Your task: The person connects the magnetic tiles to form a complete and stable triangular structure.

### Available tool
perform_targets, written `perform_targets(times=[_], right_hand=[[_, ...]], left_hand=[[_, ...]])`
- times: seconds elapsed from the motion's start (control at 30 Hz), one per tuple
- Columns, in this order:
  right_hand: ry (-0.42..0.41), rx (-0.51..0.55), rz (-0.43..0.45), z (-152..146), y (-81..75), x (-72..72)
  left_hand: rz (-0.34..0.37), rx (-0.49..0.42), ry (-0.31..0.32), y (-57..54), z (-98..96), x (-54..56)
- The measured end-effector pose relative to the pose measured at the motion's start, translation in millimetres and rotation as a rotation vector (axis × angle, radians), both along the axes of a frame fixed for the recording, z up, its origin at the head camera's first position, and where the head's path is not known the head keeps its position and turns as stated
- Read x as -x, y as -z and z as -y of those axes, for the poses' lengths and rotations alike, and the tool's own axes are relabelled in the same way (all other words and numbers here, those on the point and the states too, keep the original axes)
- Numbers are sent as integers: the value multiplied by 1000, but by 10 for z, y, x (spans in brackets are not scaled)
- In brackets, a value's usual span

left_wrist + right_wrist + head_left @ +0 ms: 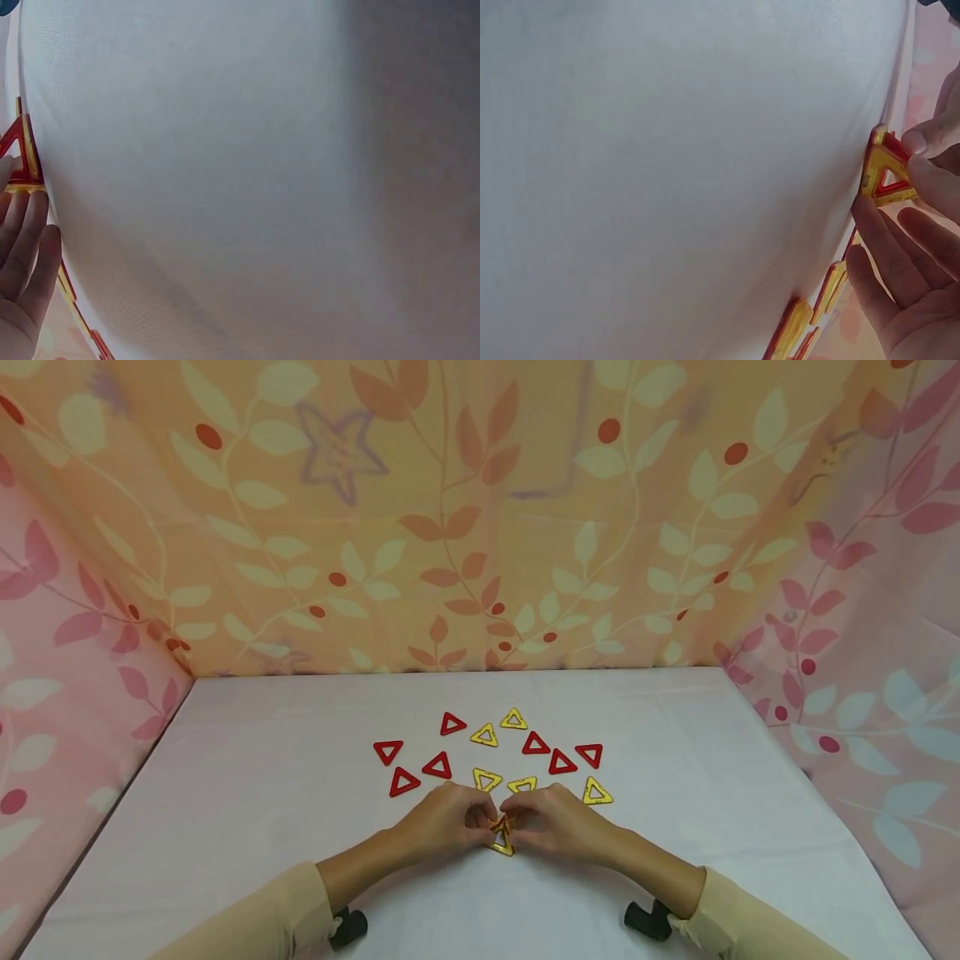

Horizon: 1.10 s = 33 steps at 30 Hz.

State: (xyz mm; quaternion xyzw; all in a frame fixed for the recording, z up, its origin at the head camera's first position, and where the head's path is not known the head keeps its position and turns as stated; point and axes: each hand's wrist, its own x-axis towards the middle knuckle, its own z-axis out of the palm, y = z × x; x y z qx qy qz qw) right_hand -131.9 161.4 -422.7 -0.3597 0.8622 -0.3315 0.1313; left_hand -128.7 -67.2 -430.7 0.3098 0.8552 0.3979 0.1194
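In the head view, we see the white-covered bench [225, 810] run back to a floral curtain [480, 485], its side edges well apart from the hands. White cloth stretches broadly left and right of us, while loose red triangles [406, 790] and loose yellow triangles [598, 801] crowd the far side. Our left hand [446, 818] and right hand [562, 827] meet near the middle of the bench, pinching a small triangle cluster [502, 849] between them. Our fingers cover most of its upper part, and the two nearest yellow pieces lie partly behind our hands. The bench's near edge is cut off.

In the left wrist view, cloth fills most of the frame. Our left fingertips touch the cluster's yellow lower edge at the far left, where the frame cuts off both hand and cluster; we cannot tell the whole grip here.

In the right wrist view, the cluster stands tilted at the right, red behind yellow, our right fingertips at its lower corner. Other pieces below show only edge-on, and the other hand is mostly cut off.
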Motion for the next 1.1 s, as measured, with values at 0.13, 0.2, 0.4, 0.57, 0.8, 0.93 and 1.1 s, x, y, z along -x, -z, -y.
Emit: perform_targets(times=[0.13, 0.2, 0.4, 0.57, 0.8, 0.93, 1.1], right_hand=[[-1, -6, -5, 7, 11, -1], [0, -6, -5, 9, 15, -2], [-3, -1, -4, 9, 22, -4], [-7, -1, -12, 14, 16, -2], [-4, -6, -5, 20, -11, 3], [-13, 4, -17, 31, -15, 11], [-13, 24, -31, 49, -7, 20]], left_hand=[[7, -12, 7, 10, -1, -3], [11, -12, 7, 15, -1, -4], [23, -12, 2, 18, 2, -5], [46, -17, -2, 17, 11, -8], [88, -20, -21, 29, 43, 2], [86, -26, -40, 29, 68, 17], [58, -32, -45, 23, 82, 34]])
